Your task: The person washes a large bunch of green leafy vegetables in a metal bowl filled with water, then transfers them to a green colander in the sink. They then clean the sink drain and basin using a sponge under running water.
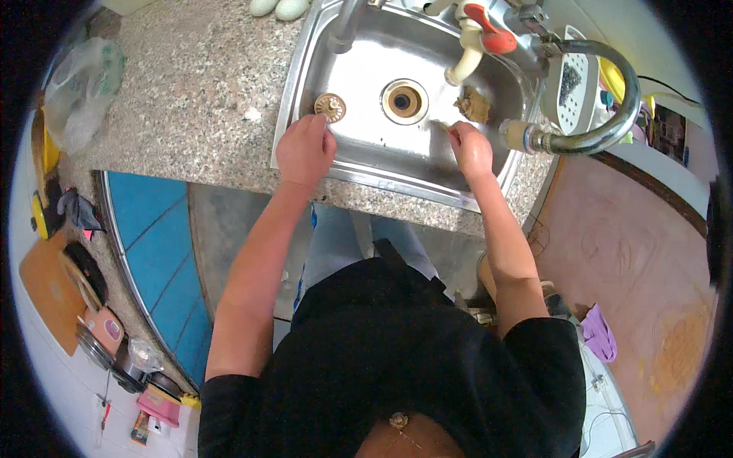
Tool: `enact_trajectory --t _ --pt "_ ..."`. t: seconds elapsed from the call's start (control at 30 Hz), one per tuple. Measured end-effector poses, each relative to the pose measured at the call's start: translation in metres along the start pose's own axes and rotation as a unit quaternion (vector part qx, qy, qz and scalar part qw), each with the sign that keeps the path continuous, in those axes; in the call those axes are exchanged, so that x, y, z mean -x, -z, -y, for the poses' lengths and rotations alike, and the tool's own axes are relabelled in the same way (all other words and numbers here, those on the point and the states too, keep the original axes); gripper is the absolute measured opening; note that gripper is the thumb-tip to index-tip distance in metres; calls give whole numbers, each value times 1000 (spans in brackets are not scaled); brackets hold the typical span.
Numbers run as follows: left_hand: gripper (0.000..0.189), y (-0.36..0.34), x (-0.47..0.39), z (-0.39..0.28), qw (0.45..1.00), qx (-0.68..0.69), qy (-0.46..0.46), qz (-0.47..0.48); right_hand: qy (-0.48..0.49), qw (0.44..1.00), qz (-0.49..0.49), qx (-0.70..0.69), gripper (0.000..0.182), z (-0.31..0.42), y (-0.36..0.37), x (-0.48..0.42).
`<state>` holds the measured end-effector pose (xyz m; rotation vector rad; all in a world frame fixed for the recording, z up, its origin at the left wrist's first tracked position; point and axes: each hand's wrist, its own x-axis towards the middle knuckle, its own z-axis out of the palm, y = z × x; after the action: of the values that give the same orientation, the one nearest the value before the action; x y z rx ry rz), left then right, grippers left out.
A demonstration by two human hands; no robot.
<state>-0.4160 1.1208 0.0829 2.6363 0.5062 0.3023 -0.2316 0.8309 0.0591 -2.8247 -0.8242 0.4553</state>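
The sink strainer basket [330, 107] lies at the left of the stainless steel sink [401, 166], and my left hand [306, 147] is just below it, its fingertips near or at its edge. Whether they grip it cannot be told. My right hand [471, 150] is over the right part of the basin, thumb and fingers pinched together at a small, thin thing that is hard to make out. Beyond that hand a brown, crumpled scrubber or clump [474, 105] lies against the basin's right side. Between my hands is the uncovered drain [404, 102].
A plastic tap with a red handle [491, 31] and a curved metal faucet [627, 97] reach over the sink's right side. Another spout [345, 28] hangs at the back left. Pale eggs [292, 8] and a clear plastic bag [86, 91] rest on the granite counter [200, 97].
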Motion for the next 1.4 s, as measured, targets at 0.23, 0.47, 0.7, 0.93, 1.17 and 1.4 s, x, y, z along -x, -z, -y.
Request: enact_trajectory --t 0.23,0.47,0.7,0.93,1.17,1.4 --pt "14 -3 -7 2 999 21 -20 -24 -94 941 20 -324 22 2 -56 -56" --pt "12 -3 -5 4 999 28 -13 -21 -3 991 15 -135 21 20 -70 -43" --pt "16 -1 -5 3 999 41 1 6 -11 996 3 -90 21 28 -89 -53" --pt "8 -3 -7 3 999 40 -18 -32 -13 992 99 71 20 41 -100 -92" --pt "8 -2 -8 2 997 44 -29 -59 -57 986 133 77 19 46 -115 -104" --pt "9 -1 -6 5 999 40 -18 -31 -114 935 81 -326 23 26 -50 -61"
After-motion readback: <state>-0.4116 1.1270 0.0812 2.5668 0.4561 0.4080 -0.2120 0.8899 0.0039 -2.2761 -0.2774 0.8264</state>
